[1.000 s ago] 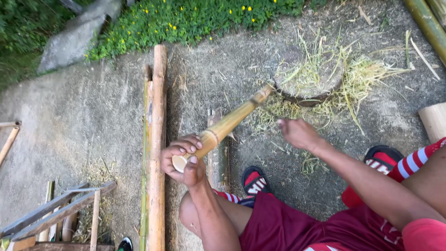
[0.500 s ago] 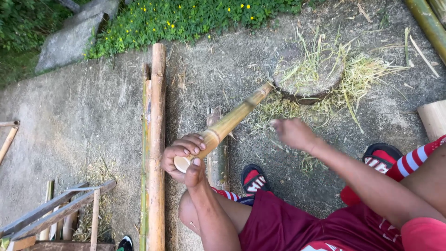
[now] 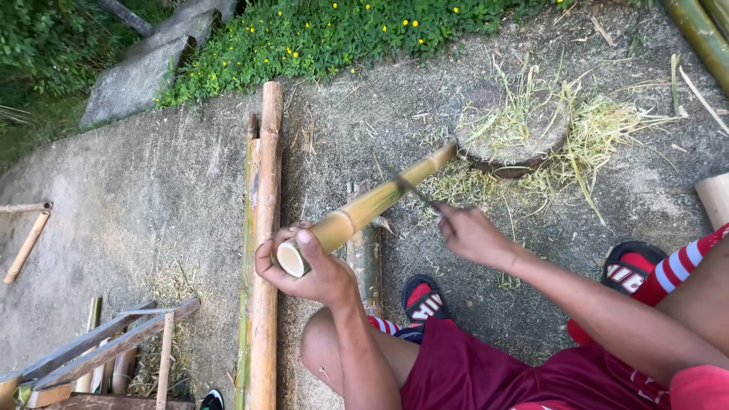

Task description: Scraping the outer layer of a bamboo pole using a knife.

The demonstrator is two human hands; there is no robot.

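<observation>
Stiff, light-looking bamboo pole [image 3: 364, 209] is gripped at its cut end by left hand [image 3: 307, 266]; knife [image 3: 416, 191] is clenched in right hand [image 3: 472, 235].

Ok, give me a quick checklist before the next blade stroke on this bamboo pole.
1. Left hand grips the cut end of the yellow-green bamboo pole: ok.
2. Pole's far end rests on the round grey block: ok.
3. Right hand holds the thin dark blade against the pole: ok.
4. Left-hand fingers are apart from the blade: ok.
5. Blade sharpness: cannot tell.
6. Black-and-red sandal lies below the pole, close to the work: not ok.
</observation>
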